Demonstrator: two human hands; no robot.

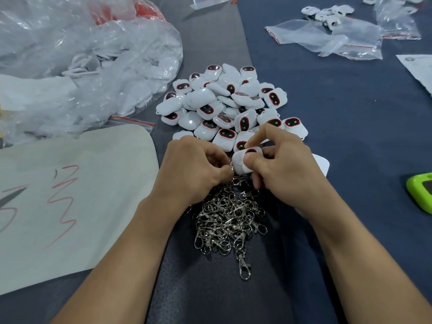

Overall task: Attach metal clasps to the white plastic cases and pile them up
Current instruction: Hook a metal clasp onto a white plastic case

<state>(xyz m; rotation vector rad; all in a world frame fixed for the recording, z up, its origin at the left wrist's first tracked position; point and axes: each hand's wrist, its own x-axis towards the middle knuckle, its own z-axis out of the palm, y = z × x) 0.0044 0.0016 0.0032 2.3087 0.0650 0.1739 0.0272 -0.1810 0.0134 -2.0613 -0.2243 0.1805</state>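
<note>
Item under work: one white case point(243, 163), held directly above the far edge of the clasp heap point(229, 218) and clear of the table.

Handling, assessed: the case appears small, light and rigid, with a smooth glossy shell that is likely to slip under a loose pinch. It is best held across its broad faces, leaving the end toward the left hand free for fitting. The clasps look light and stiff, and as heaped they are likely to snag one another when one is lifted.

Right hand point(280, 164): closed round the case, thumb pressed on its upper face, fingers curled behind and beneath.

Left hand point(194, 169): fingers curled tight, pinching a single clasp point(232, 168) against the near end of the case. Only a glint of metal shows, so whether the hook has engaged cannot be confirmed.

Pile of cases point(224, 106): lies just beyond the clasp heap, touching neither hand. Whether its cases carry clasps is not discernible
</note>
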